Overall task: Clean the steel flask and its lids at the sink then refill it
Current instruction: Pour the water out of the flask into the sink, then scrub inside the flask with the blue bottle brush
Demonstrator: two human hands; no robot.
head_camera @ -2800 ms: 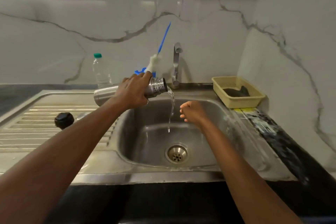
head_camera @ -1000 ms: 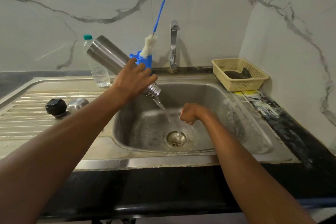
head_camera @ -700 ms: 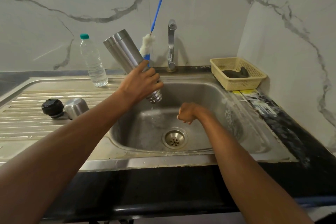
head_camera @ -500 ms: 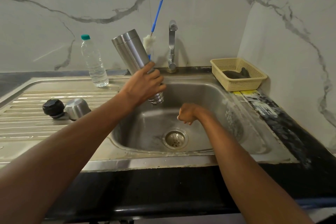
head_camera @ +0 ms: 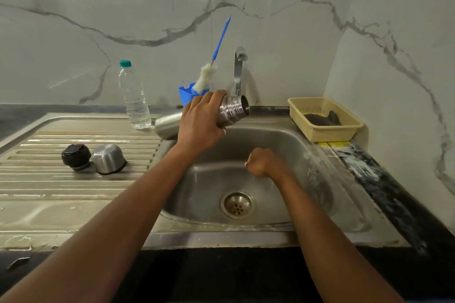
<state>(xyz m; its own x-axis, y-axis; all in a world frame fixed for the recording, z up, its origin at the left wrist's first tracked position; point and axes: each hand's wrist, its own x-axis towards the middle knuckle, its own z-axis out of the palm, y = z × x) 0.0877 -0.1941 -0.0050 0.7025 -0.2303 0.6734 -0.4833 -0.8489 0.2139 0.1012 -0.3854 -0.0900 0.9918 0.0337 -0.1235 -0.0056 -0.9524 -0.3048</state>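
Far left, on the ribbed steel drainboard, I see a round black screw lid touching a steel cup-shaped lid that sits mouth down. Behind them, against the marble wall, stands a clear plastic water bottle with a green cap.

The cylindrical steel flask lies almost level in the air. Its base is over the drainboard's edge, and its open, threaded mouth points right, close to the foot of the chrome tap. My left hand grips it round the upper body, fingers wrapped over the top.

Just behind the hand, a blue plastic holder carries a bottle brush with a white fluffy head and a thin blue handle.

My right hand hangs over the steel sink basin, above the drain, with its fingers curled into a fist and nothing in them that I can see.

Far right, a pale yellow plastic basket on the counter holds a dark cloth.
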